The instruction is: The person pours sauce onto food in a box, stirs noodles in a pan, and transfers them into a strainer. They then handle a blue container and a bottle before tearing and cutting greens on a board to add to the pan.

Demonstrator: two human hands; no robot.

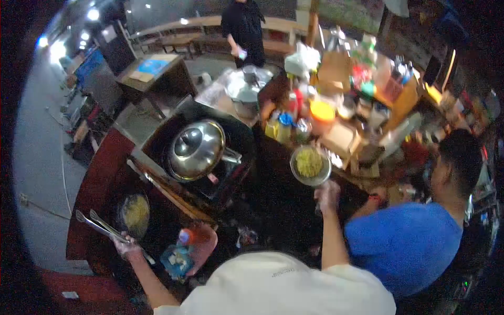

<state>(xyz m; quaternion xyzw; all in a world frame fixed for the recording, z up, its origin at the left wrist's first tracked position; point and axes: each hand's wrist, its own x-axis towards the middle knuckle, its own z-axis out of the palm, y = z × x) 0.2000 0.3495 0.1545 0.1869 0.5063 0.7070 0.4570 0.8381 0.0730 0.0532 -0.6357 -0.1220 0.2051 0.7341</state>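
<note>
My left hand (127, 248), in what looks like a thin clear glove, is closed around metal tongs (101, 226) whose tips point up and left. Just beyond it, a bowl of yellow food (135, 214) sits on the dark red counter. My right hand (328, 196), also gloved, grips the near side of a round pale bowl (327, 171) with yellow-green, noodle-like food in it. The exact finger hold is blurred. Between my hands, farther off, a lidded steel wok (197, 149) rests on a black stove.
A person in a blue shirt (404, 247) works close on my right. Jars, boxes and bottles crowd the table, with an orange-lidded tub (322, 111) among them. A steel pot (245, 86) stands behind the stove. A pink tray (203, 247) and blue basket (177, 261) lie near my left arm. Another person (244, 31) stands at the back.
</note>
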